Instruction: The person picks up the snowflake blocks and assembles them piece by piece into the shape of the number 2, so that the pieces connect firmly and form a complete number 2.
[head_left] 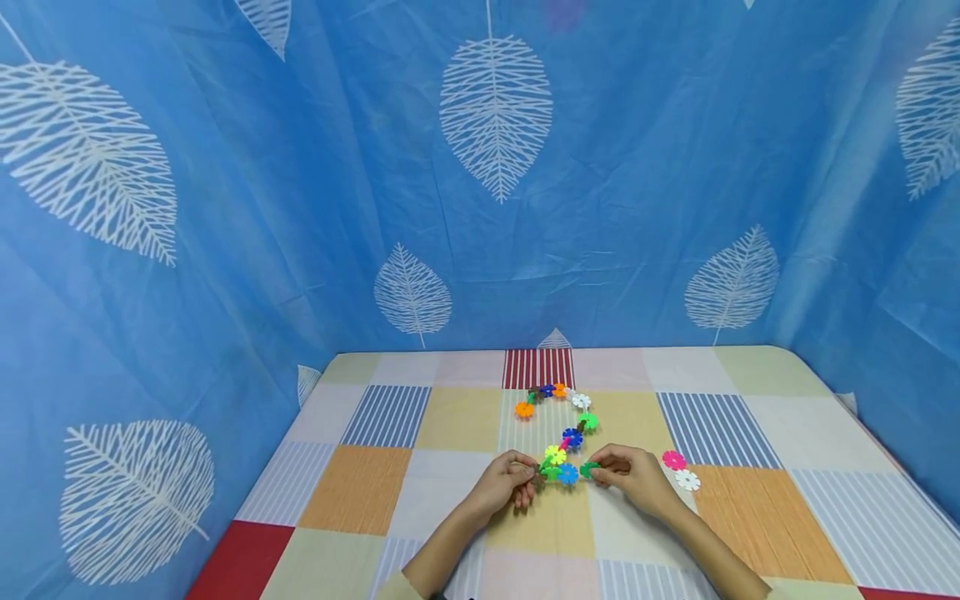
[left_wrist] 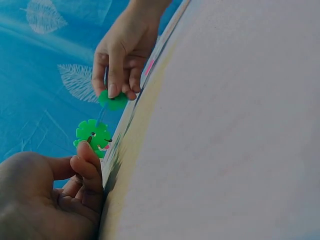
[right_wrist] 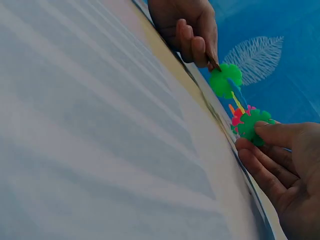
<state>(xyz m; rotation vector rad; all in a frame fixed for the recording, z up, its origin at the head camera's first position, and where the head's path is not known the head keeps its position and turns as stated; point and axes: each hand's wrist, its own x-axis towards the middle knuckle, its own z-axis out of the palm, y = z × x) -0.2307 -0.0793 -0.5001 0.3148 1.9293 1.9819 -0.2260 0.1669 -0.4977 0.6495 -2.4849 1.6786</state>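
Observation:
A chain of flower-shaped plastic discs curves over the patchwork cloth, from an orange disc [head_left: 524,410] at its far end, past a white disc [head_left: 581,402] and a yellow disc [head_left: 555,455], to the hands. My left hand [head_left: 501,483] pinches a brown disc [head_left: 538,478] at the chain's near end, beside a bright green disc [right_wrist: 225,81]. A light blue disc [head_left: 567,474] sits between the two hands. Thumb and fingers of my right hand [head_left: 633,479] pinch a dark green disc [right_wrist: 252,127] at the blue disc's right edge. The wrist views show both hands facing each other.
Right of my right hand, a pink disc [head_left: 674,460] and a white disc [head_left: 687,480] lie loose on the cloth. The patchwork cloth [head_left: 360,483] covers the table. Blue curtains [head_left: 615,167] with white leaf prints enclose its back and sides.

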